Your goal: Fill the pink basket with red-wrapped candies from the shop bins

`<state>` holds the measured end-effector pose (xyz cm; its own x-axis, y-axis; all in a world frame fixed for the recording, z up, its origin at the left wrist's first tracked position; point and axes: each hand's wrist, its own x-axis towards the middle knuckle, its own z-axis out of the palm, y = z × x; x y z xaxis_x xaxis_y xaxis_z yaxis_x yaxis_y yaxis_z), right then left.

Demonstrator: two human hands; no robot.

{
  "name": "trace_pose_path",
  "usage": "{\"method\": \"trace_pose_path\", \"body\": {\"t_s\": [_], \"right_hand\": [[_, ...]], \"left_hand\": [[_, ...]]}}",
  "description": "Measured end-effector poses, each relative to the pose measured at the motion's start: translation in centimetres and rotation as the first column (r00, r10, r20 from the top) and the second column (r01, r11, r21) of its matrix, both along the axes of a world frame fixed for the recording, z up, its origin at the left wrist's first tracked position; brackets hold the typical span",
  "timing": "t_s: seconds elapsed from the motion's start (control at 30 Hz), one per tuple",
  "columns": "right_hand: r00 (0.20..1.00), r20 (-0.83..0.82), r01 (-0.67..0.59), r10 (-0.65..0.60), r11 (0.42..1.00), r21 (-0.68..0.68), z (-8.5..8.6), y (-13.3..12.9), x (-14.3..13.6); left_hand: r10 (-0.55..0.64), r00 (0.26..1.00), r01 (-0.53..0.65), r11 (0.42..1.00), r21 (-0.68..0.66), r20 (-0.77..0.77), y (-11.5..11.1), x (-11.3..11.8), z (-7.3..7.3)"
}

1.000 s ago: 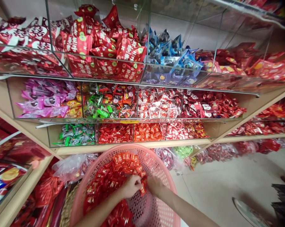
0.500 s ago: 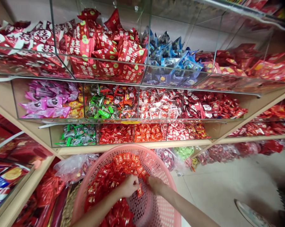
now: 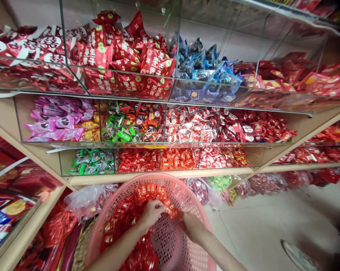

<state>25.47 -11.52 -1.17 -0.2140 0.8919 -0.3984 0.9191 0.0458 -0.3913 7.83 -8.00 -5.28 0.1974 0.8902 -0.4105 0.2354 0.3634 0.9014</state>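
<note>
A pink perforated plastic basket (image 3: 196,199) stands low in front of me, with small wrapped candies inside. Darker red candies (image 3: 123,210) fill its left side, and orange-red candies (image 3: 151,190) lie in a curved band along the far side. My left hand (image 3: 151,215) is over the middle of the basket, its thumb and fingers pinched at the inner edge of the orange-red band. At the right end of that band is my right hand (image 3: 192,226), fingers curled against the candies. Its fingertips are partly hidden.
Beyond the basket rises a wooden shelf (image 3: 186,173) with clear-walled compartments of candies. Bagged sweets (image 3: 92,199) sit under it, left of the basket. A wooden-edged display (image 3: 25,233) stands at the left. A shoe (image 3: 296,256) is on the tiled floor at the right.
My left hand has moved up and slightly away from the basket's bare middle. The single candy hanging below its fingers no longer shows there. My right hand has shifted slightly right.
</note>
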Motion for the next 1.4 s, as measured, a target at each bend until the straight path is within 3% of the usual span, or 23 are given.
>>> {"method": "trace_pose_path", "body": {"t_s": [0.17,0.33,0.43,0.53,0.67,0.9,1.1,1.27,1.4], "right_hand": [[0.96,-0.266,0.118,-0.087,0.988,0.103,0.8,-2.6,0.8],[0.825,-0.521,0.302,-0.22,0.95,0.076,0.7,-5.1,0.9],[0.793,-0.554,0.343,-0.255,0.937,0.06,0.4,-5.9,0.8],[0.819,-0.527,0.327,-0.227,0.94,0.102,-0.1,-6.2,0.6],[0.86,-0.473,0.295,-0.191,0.943,0.155,-0.6,-6.2,0.4],[0.917,-0.373,0.215,-0.143,0.963,0.162,-0.7,-6.2,0.4],[0.925,-0.341,0.233,-0.167,0.959,0.162,-0.8,-6.3,0.1],[0.929,-0.326,0.226,-0.178,0.967,0.117,-0.5,-6.2,0.2],[0.924,-0.338,0.232,-0.179,0.965,0.123,-1.5,-6.2,0.2]], "left_hand": [[0.255,0.958,-0.225,0.952,-0.207,0.131,-1.0,2.4,-0.8],[0.453,0.868,-0.387,0.874,-0.293,0.203,-1.0,4.4,-1.7],[0.537,0.817,-0.448,0.821,-0.353,0.212,-0.6,5.4,-2.3],[0.597,0.772,-0.487,0.775,-0.403,0.217,-0.4,6.2,-2.6],[0.639,0.739,-0.51,0.737,-0.444,0.213,-0.5,6.7,-2.7],[0.642,0.739,-0.497,0.723,-0.479,0.204,-0.1,6.6,-2.6],[0.663,0.722,-0.514,0.706,-0.488,0.198,0.2,7.6,-3.0],[0.67,0.721,-0.53,0.697,-0.482,0.177,0.1,7.1,-3.5],[0.657,0.732,-0.512,0.705,-0.491,0.18,-0.6,6.9,-3.1]]}}
